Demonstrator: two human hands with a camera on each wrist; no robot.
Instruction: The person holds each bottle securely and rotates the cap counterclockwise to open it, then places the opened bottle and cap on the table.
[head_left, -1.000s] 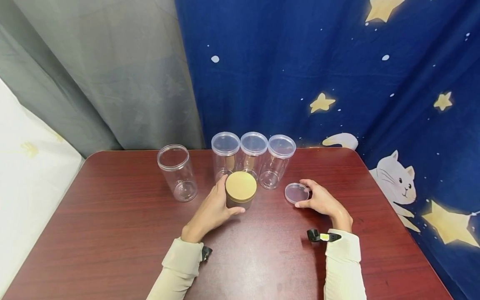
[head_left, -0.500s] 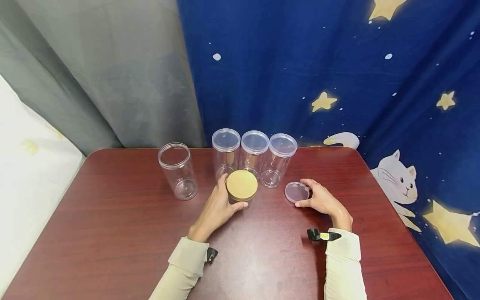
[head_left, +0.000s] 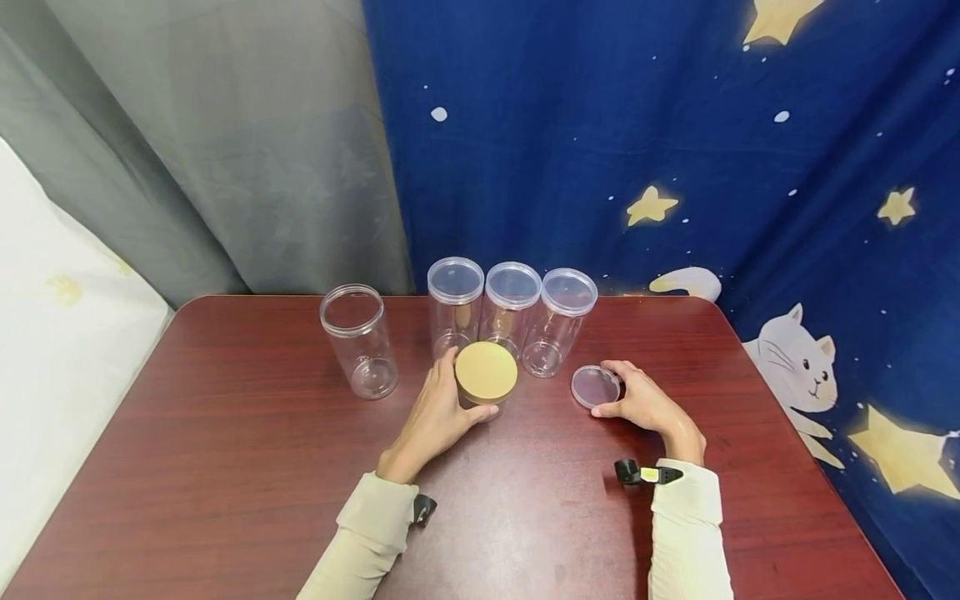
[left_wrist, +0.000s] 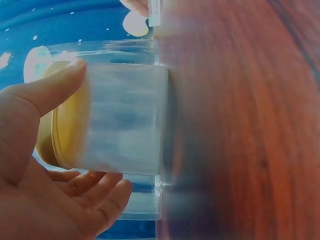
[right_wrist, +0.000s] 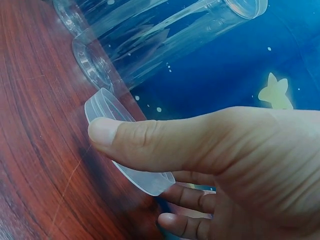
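In the head view my left hand (head_left: 433,417) grips a short clear jar with a gold lid (head_left: 486,371). The left wrist view shows the thumb on one side of that jar (left_wrist: 125,120) near its lid, with the fingers at the opposite side. Farther right, my right hand (head_left: 651,408) pinches a clear round lid (head_left: 596,387) by its rim. In the right wrist view the thumb lies on the near rim of the lid (right_wrist: 145,181), and the other fingers are partly hidden behind it. I cannot tell whether either piece touches the table.
Three tall clear jars with lids, left (head_left: 455,283), middle (head_left: 513,287) and right (head_left: 567,293), stand in a row behind the gold-lidded jar. A tall lidless jar (head_left: 360,350) stands apart to the left. The reddish-brown table (head_left: 225,467) ends at curtains (head_left: 510,167).
My left hand has shifted slightly right and forward, still gripping the gold-lidded jar. The right hand keeps its pinch on the clear lid. The head view has turned a little.
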